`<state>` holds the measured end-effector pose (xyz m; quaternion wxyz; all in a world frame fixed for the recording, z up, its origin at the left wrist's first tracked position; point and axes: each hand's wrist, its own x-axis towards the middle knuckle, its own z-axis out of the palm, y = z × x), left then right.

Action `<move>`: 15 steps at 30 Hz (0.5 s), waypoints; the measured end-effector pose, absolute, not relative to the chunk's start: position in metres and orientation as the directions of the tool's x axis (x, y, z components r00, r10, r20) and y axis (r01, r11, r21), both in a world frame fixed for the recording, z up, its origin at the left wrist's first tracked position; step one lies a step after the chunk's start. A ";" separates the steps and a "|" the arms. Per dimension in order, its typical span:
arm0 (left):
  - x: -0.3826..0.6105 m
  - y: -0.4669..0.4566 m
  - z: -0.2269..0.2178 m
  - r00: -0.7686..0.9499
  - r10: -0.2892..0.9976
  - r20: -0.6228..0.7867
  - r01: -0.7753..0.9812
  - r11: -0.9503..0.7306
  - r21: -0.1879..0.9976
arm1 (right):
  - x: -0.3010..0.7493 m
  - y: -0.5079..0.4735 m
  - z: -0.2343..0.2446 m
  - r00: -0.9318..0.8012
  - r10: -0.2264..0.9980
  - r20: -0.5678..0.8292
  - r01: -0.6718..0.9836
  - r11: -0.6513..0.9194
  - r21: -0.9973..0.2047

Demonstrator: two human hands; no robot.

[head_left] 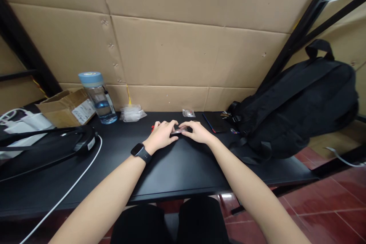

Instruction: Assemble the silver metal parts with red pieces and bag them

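Observation:
Over the middle of the black desk, my left hand (162, 135), with a dark watch (140, 151) on its wrist, has its fingers curled at the left end of a small, shiny, partly see-through flat item (178, 131). My right hand (197, 132) pinches the right end of the same item. Its exact kind is too small to make out, and the fingers hide both ends. Something small and red (153, 127) shows just behind my left hand. Behind the hands lies a little clear plastic bag (188, 113) with a small thing inside.
Left stand a water bottle (100, 99), an opened cardboard box (67, 108) and a black bag (51, 148), with a white cable (77, 181) running forward. Clear plastic bags (133, 113) lie near the cardboard wall (171, 53). Right are a dark notebook (215, 122), keys (225, 114) and a black backpack (297, 103).

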<state>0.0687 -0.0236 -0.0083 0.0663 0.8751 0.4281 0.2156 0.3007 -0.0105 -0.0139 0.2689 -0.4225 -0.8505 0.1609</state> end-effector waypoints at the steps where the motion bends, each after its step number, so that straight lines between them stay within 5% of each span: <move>1: 0.068 -0.023 -0.009 0.539 0.777 0.324 0.720 -0.625 0.301 | 0.301 -0.010 -0.013 -0.488 0.812 0.321 0.609 0.580 -0.541; 7: 0.066 -0.018 -0.013 0.476 0.817 0.327 0.739 -0.573 0.356 | 0.301 -0.011 -0.011 -0.408 0.863 0.300 0.631 0.503 -0.590; 15: 0.072 -0.014 -0.016 0.412 0.833 0.368 0.827 -0.512 0.232 | 0.304 -0.008 -0.019 -0.339 0.860 0.382 0.726 0.497 -0.475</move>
